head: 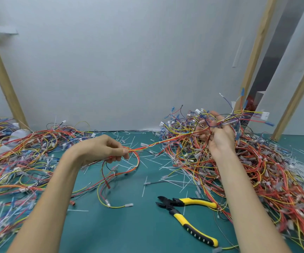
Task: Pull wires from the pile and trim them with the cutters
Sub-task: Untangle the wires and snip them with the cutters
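A big tangle of red, yellow and blue wires, the pile [253, 167], covers the right side of the green mat. My right hand [218, 136] is raised over it and grips a clump of wires with white connectors. My left hand [107, 150] pinches a red, orange and yellow wire bundle [147, 146] that stretches taut from the right-hand clump. Loops of that bundle hang below the left hand onto the mat. The cutters [185, 214], yellow and black handles, lie on the mat between my forearms with jaws spread, untouched.
A second spread of wires [14, 161] fills the left side. Cut white cable ties [165, 167] litter the green mat [129, 230]. A grey wall [129, 61] with slanted wooden battens [3, 77] stands close behind.
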`<state>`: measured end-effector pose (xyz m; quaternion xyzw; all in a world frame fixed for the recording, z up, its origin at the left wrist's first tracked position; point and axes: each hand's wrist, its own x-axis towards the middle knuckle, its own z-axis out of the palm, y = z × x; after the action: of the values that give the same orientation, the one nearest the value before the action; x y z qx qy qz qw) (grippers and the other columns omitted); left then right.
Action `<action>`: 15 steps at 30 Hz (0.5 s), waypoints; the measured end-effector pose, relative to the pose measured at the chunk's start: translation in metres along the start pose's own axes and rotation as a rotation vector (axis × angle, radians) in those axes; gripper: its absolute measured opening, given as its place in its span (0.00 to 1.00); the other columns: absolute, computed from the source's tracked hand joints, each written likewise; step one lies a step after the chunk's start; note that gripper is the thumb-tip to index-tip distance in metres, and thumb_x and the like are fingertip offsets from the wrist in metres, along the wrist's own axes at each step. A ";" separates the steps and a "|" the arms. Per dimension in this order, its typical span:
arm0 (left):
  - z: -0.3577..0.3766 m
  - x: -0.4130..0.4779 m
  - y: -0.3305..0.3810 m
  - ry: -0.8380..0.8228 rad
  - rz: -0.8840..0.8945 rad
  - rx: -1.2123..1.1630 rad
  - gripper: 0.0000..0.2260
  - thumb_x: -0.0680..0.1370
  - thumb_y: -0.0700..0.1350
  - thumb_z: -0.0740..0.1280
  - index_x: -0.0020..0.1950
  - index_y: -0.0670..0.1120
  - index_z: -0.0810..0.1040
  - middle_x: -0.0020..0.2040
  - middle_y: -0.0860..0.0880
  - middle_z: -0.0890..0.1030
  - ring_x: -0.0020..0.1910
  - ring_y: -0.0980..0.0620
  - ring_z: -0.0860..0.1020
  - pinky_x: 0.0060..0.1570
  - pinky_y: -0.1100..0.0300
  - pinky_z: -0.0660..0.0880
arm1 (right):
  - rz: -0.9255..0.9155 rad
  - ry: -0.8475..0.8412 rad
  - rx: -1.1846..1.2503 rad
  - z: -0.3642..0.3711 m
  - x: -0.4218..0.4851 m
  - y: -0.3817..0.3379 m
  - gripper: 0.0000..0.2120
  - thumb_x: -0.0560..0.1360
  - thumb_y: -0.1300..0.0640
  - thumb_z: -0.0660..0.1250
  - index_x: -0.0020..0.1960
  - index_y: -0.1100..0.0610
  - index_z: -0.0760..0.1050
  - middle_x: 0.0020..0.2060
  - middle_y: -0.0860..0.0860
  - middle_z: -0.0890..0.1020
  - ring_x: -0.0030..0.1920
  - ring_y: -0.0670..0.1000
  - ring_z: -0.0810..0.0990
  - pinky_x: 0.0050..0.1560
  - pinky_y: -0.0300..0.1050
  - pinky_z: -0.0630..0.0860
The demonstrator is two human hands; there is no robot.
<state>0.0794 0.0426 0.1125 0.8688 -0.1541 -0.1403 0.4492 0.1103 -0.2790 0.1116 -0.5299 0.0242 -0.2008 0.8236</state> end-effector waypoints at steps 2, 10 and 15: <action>-0.003 -0.008 0.000 -0.112 0.041 0.010 0.11 0.76 0.50 0.69 0.48 0.43 0.83 0.38 0.49 0.78 0.36 0.55 0.73 0.38 0.67 0.70 | 0.020 -0.006 0.028 -0.001 0.001 0.001 0.26 0.78 0.75 0.48 0.55 0.50 0.75 0.38 0.48 0.74 0.28 0.48 0.83 0.26 0.35 0.73; -0.012 -0.017 -0.010 -0.155 -0.174 -0.020 0.05 0.78 0.42 0.68 0.47 0.39 0.77 0.37 0.48 0.78 0.35 0.55 0.75 0.41 0.57 0.79 | 0.067 0.005 0.059 0.004 0.001 0.005 0.24 0.79 0.74 0.48 0.56 0.51 0.75 0.37 0.52 0.80 0.28 0.50 0.82 0.29 0.38 0.76; -0.030 -0.025 -0.018 0.038 -0.062 0.119 0.10 0.79 0.46 0.66 0.42 0.43 0.81 0.32 0.52 0.77 0.27 0.58 0.67 0.27 0.68 0.66 | 0.065 0.147 0.137 -0.013 0.006 -0.004 0.22 0.79 0.74 0.48 0.49 0.51 0.72 0.28 0.49 0.82 0.25 0.48 0.81 0.27 0.35 0.75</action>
<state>0.0703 0.0841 0.1169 0.9009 -0.1265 -0.1282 0.3949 0.1109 -0.2938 0.1105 -0.4553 0.0878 -0.2135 0.8599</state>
